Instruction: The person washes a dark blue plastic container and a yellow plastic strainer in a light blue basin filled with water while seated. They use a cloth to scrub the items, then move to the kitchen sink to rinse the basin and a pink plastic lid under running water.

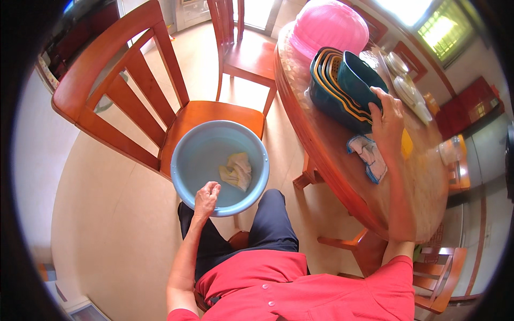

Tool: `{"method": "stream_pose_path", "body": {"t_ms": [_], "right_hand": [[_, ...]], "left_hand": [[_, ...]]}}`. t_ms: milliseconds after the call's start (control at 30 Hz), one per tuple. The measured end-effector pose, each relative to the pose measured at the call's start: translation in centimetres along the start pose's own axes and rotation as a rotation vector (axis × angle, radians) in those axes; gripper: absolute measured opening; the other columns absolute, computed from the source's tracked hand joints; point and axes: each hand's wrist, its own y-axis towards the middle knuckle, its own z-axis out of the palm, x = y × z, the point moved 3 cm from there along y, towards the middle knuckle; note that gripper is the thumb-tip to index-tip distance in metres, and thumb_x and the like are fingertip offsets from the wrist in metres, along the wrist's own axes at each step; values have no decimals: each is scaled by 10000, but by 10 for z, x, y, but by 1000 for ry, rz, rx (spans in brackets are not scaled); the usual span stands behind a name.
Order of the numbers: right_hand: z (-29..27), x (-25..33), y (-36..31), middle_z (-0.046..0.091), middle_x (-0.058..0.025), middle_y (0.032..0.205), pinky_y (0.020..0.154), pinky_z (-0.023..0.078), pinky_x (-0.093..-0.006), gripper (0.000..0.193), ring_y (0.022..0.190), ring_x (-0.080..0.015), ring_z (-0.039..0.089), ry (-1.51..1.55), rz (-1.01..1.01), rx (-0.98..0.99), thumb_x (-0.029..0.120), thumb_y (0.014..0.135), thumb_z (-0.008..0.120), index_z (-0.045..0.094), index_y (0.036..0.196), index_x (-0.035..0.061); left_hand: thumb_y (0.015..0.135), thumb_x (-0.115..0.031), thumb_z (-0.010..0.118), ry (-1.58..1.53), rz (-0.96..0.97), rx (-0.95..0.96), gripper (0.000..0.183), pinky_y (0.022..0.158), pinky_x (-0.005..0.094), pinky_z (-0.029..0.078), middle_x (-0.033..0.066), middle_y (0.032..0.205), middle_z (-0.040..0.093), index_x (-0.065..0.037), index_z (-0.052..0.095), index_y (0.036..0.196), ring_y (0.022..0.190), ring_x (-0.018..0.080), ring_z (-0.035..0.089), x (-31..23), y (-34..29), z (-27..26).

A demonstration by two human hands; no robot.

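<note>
A light blue basin [181,155] of water rests on the chair in front of me, with a pale yellowish cloth [237,172] lying in it. Above the basin's near rim, my left hand [206,200] is closed in a loose fist, and nothing shows in it. My right hand [389,116] reaches over the round table and grips the edge of a dark green tub [356,77]. That tub leans tilted against a nested stack of dark green and yellow baskets [327,88]. Beside my right wrist lies a white cloth with blue edging [370,155].
A pink mesh food cover [331,27] stands at the far end of the wooden table [342,176]. Jars and lidded containers [409,91] line its right side. The wooden chair [190,115] bears the basin; another chair [249,56] stands beyond it.
</note>
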Motion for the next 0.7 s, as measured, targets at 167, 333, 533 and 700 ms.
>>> {"method": "stream_pose_path", "body": {"t_ms": [167,333,533,700], "right_hand": [[6,1,4,584,-101,972,832,378,-385,304,935,-298,498,22,-20,38,251,846,566,572,1099,82],[20,-11,-6,577,-108,952,895,326,-408,385,951,-288,497,-21,-4,186,380,869,508,586,1092,76],[12,-20,-10,548,-111,1117,973,285,-399,395,1079,-264,486,10,-9,-12,380,889,474,568,1121,75],[-11,-106,-47,491,-116,1228,982,291,-453,446,1161,-297,438,-70,287,-40,408,880,482,517,1198,97]], "left_hand": [[861,-319,532,220,-19,44,293,747,372,478,122,893,656,-67,610,988,848,280,627,-10,-8,3],[849,-337,538,359,12,69,295,757,384,476,114,928,651,-85,610,987,861,281,621,-12,-10,8],[839,-329,540,450,40,90,302,772,387,468,113,945,644,-78,603,994,876,281,613,-9,-12,9],[834,-327,541,467,38,125,312,782,385,466,113,944,644,-76,598,1010,884,279,611,-11,-13,13]]}}
